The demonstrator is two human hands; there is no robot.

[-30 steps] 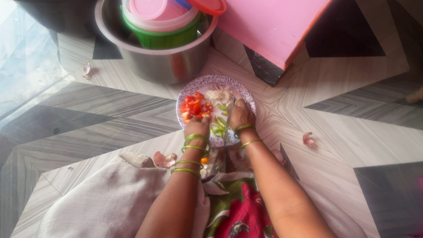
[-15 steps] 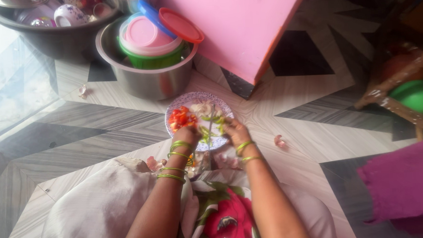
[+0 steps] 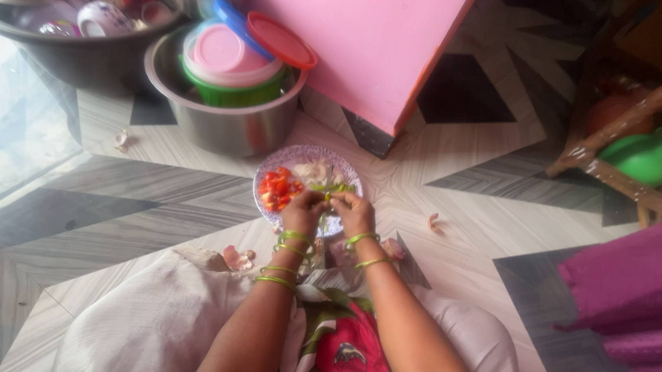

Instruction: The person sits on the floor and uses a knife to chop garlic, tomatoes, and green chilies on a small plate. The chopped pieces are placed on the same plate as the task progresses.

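A small patterned plate lies on the tiled floor in front of my knees. It carries chopped red tomato, pale slices and green chilli. My left hand and my right hand meet over the plate's near rim, fingers pinched together on a thin green chilli piece between them. Green bangles circle both wrists.
A steel pot with stacked pink, green and red lidded containers stands just beyond the plate. A grey tub of cups is at the back left. A pink board leans at the back. Peel scraps lie on the floor.
My view has tilted back and to the right, so the plate sits lower in the frame. Both hands have come together at the plate's near edge, pinching a green piece.
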